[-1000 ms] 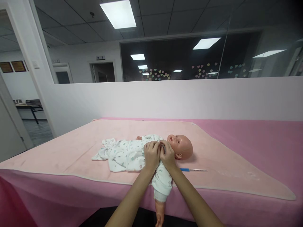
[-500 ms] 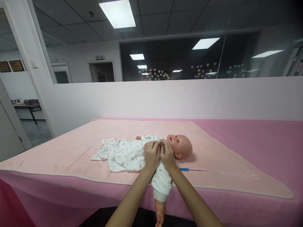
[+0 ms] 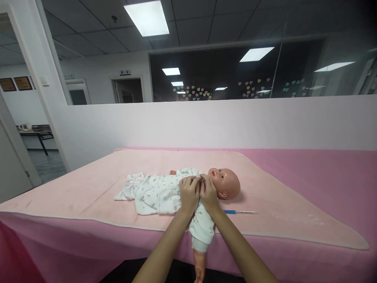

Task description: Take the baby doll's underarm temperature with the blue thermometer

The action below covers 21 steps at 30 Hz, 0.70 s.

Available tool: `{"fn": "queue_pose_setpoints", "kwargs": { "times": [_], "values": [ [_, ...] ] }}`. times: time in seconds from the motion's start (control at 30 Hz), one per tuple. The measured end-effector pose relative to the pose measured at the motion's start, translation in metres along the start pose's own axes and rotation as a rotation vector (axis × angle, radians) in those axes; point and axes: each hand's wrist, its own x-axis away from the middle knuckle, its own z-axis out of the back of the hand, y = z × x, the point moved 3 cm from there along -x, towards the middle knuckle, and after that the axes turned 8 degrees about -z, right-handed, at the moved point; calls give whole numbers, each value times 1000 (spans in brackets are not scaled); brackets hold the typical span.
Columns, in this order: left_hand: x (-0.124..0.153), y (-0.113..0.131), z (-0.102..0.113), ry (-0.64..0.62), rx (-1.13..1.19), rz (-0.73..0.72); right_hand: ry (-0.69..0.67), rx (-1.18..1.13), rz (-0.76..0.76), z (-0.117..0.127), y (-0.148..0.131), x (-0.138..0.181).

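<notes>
A baby doll lies on its back, head to the right, in a white baby outfit with a small print. My left hand and my right hand meet at the outfit's neckline, just below the doll's chin. Both sets of fingers are closed and bent together, pinching at the cloth there; the fingertips largely hide what is between them. The doll's near arm, sleeved to the wrist, hangs down over the table's front edge between my forearms.
Beneath the doll is a peach blanket over a pink table cover. A slim rod with a blue handle lies right of my right wrist. Behind the table stands a low white wall with glass above.
The hands and the doll look almost the same. The whole view has shifted very slightly.
</notes>
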Motion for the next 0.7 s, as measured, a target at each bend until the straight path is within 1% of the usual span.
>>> {"fn": "queue_pose_setpoints", "kwargs": {
  "times": [0.3, 0.7],
  "values": [
    [-1, 1, 1, -32, 24, 18, -6, -11, -21, 3, -6, -1],
    [1, 0, 0, -13, 36, 9, -1, -12, 11, 2, -3, -2]
  ]
}}
